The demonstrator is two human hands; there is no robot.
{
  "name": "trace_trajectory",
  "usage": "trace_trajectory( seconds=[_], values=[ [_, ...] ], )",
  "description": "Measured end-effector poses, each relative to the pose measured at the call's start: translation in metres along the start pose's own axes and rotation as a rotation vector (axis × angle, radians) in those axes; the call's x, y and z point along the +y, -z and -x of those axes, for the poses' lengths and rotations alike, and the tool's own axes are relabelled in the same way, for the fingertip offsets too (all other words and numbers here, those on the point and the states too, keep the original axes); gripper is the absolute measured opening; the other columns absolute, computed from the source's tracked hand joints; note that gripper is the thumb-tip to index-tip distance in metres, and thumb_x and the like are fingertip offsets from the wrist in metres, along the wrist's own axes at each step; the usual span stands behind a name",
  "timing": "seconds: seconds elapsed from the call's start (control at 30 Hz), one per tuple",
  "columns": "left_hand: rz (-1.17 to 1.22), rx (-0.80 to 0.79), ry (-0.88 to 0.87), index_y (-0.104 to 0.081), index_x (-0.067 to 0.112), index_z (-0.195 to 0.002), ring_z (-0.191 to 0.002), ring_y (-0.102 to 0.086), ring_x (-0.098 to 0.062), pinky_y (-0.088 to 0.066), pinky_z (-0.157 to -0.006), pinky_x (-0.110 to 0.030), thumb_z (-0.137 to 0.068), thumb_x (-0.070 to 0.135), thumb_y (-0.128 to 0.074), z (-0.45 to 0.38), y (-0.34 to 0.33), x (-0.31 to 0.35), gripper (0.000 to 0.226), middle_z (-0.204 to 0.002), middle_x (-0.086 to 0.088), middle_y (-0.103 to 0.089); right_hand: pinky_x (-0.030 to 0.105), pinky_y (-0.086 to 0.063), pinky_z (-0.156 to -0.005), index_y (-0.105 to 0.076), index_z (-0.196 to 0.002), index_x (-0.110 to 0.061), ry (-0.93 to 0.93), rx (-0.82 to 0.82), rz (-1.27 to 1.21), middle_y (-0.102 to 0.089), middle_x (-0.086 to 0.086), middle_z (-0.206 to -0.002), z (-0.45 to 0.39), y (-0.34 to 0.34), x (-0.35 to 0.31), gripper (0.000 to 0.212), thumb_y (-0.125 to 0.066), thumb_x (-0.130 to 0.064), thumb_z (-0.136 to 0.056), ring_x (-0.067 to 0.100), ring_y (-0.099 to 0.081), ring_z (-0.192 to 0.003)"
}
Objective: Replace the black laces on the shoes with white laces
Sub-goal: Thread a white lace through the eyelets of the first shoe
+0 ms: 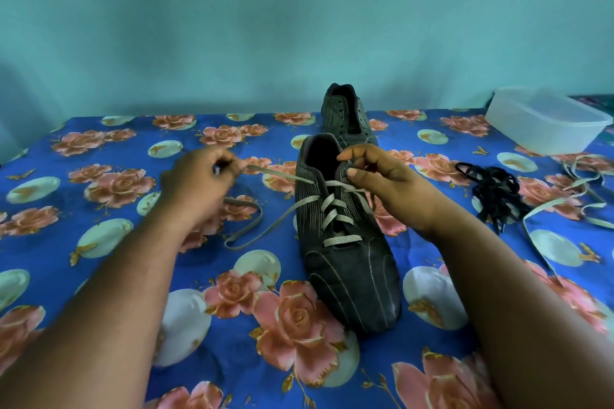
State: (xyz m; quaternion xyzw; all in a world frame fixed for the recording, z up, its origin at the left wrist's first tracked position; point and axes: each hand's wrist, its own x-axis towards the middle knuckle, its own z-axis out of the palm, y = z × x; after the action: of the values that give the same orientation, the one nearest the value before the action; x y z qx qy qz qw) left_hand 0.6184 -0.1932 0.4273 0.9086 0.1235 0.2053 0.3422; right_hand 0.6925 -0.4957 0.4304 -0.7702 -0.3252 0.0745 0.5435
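Black laces (pixel 491 189) heap beside my shoe (pixel 345 242); my hands, left (pixel 196 183) and right (pixel 382 176), pinch its white lace (pixel 335 206).

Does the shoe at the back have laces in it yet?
No, the far shoe shows bare eyelets, while only the near shoe carries the white lace.

A dark striped shoe (pixel 345 236), toe toward six o'clock, wears a half-threaded white lace (pixel 334 209); black laces (pixel 495 191) lie heaped at three o'clock.

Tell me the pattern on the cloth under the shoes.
Blue cloth with pink roses and pale ovals; head view.
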Motion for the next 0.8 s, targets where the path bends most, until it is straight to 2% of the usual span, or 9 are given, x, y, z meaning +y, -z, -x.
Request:
trace_trajectory(
  seconds=[0.1,0.17,0.23,0.3,0.4,0.5,0.6,0.7,0.8],
  values=[
    [-0.264,0.268,0.150,-0.067,0.027,-0.092,-0.105,-0.061,-0.035,-0.046,-0.090,-0.051,-0.097,0.046,-0.061,-0.010,0.010,-0.022,0.020,-0.101,0.003,-0.070,0.043,-0.048,-0.093,-0.065,-0.122,-0.033,-0.002,0.010,-0.004,-0.057,0.021,-0.105,-0.001,0.000,0.001,0.025,-0.059,-0.035,-0.098,0.016,-0.056,-0.093],
    [-0.414,0.312,0.228,-0.071,0.024,-0.101,-0.114,-0.053,-0.041,-0.038,-0.089,-0.051,-0.097,0.044,-0.062,-0.009,0.009,-0.021,0.022,-0.115,-0.007,-0.068,0.047,-0.047,-0.101,-0.066,-0.120,-0.036,-0.004,0.021,-0.012,-0.058,0.021,-0.107,-0.001,-0.002,0.001,0.026,-0.060,-0.039,-0.095,0.021,-0.058,-0.098],
    [-0.431,0.314,0.150,-0.070,0.024,-0.111,-0.123,-0.047,-0.040,-0.036,-0.092,-0.052,-0.097,0.047,-0.061,-0.007,0.002,-0.014,0.028,-0.127,-0.010,-0.063,0.049,-0.047,-0.103,-0.066,-0.120,-0.037,-0.002,0.030,-0.011,-0.059,0.020,-0.108,-0.001,-0.003,0.001,0.026,-0.061,-0.041,-0.094,0.030,-0.060,-0.103],
    [-0.241,0.248,-0.087,-0.069,0.028,-0.113,-0.124,-0.052,-0.031,-0.042,-0.098,-0.052,-0.096,0.056,-0.057,-0.001,-0.004,0.001,0.035,-0.126,-0.001,-0.065,0.048,-0.047,-0.102,-0.066,-0.120,-0.036,-0.001,0.030,-0.009,-0.059,0.020,-0.107,-0.001,-0.003,0.001,0.026,-0.062,-0.041,-0.094,0.032,-0.059,-0.105],
    [0.160,-0.062,-0.336,-0.070,0.034,-0.096,-0.110,-0.062,-0.002,-0.052,-0.095,-0.045,-0.092,0.070,-0.051,0.016,-0.017,0.025,0.041,-0.104,0.018,-0.070,0.044,-0.048,-0.101,-0.065,-0.121,-0.031,0.009,0.031,-0.004,-0.058,0.020,-0.106,0.000,-0.005,-0.001,0.024,-0.062,-0.036,-0.098,0.030,-0.059,-0.104],
    [0.168,-0.239,-0.426,-0.068,0.030,-0.086,-0.101,-0.060,-0.001,-0.048,-0.090,-0.032,-0.091,0.068,-0.055,0.026,-0.030,0.037,0.041,-0.091,0.017,-0.068,0.041,-0.049,-0.100,-0.065,-0.122,-0.030,0.012,0.033,0.006,-0.058,0.020,-0.106,0.001,-0.006,-0.005,0.026,-0.061,-0.038,-0.098,0.030,-0.058,-0.106],
    [0.223,-0.270,-0.397,-0.067,0.025,-0.087,-0.097,-0.063,-0.006,-0.050,-0.086,-0.032,-0.094,0.051,-0.061,0.026,-0.030,0.038,0.028,-0.091,0.011,-0.068,0.039,-0.050,-0.096,-0.064,-0.124,-0.023,0.012,0.020,0.007,-0.060,0.021,-0.108,0.001,-0.006,-0.007,0.028,-0.057,-0.037,-0.101,0.031,-0.058,-0.103],
    [0.379,-0.256,-0.158,-0.070,0.018,-0.093,-0.091,-0.066,0.002,-0.060,-0.069,-0.030,-0.091,0.044,-0.063,0.022,-0.014,0.034,0.027,-0.096,0.004,-0.071,0.020,-0.049,-0.087,-0.063,-0.121,-0.013,0.011,0.016,-0.006,-0.064,-0.004,-0.096,0.003,-0.006,-0.012,0.024,-0.050,-0.026,-0.107,0.006,-0.059,-0.091],
    [0.183,-0.110,-0.117,-0.069,0.021,-0.089,-0.082,-0.062,-0.006,-0.054,-0.071,-0.032,-0.092,0.047,-0.063,0.012,0.005,0.017,0.027,-0.091,0.004,-0.065,0.018,-0.046,-0.088,-0.063,-0.119,-0.013,0.020,0.023,0.026,-0.060,-0.006,-0.095,0.001,-0.005,-0.011,0.024,-0.046,-0.027,-0.108,0.003,-0.055,-0.091]
  ],
)
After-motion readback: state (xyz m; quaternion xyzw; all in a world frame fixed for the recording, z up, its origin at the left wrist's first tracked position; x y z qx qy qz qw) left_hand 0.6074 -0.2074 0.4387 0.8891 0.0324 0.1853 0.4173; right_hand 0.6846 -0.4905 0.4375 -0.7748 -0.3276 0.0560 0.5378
